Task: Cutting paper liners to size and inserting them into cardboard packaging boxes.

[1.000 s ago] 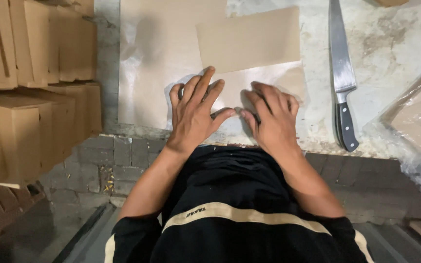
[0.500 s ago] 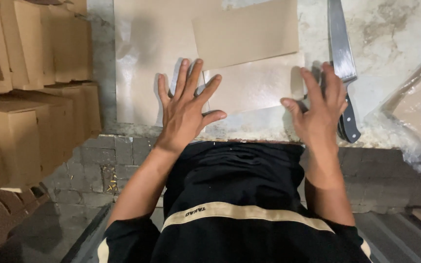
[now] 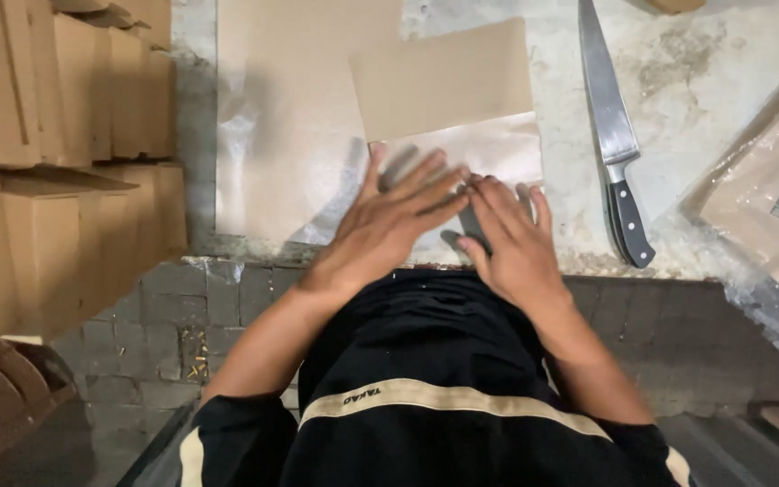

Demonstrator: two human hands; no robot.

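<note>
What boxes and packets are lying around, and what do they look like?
Stacked cardboard boxes: far left, plain brown, standing in rows.
Plastic-wrapped packet: right edge of the stone counter, flat brown cardboard with dark printed lines under clear film.
Folded brown sheet in clear film: middle of the counter, rectangular; the left hand and right hand press flat on its near part.
No signs or screens.

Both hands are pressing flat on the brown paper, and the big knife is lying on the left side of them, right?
Not quite. The left hand and right hand do press flat on the brown paper, but the head view shows the big knife lying on the right side of them, on the pale stone worktop, untouched.
</note>
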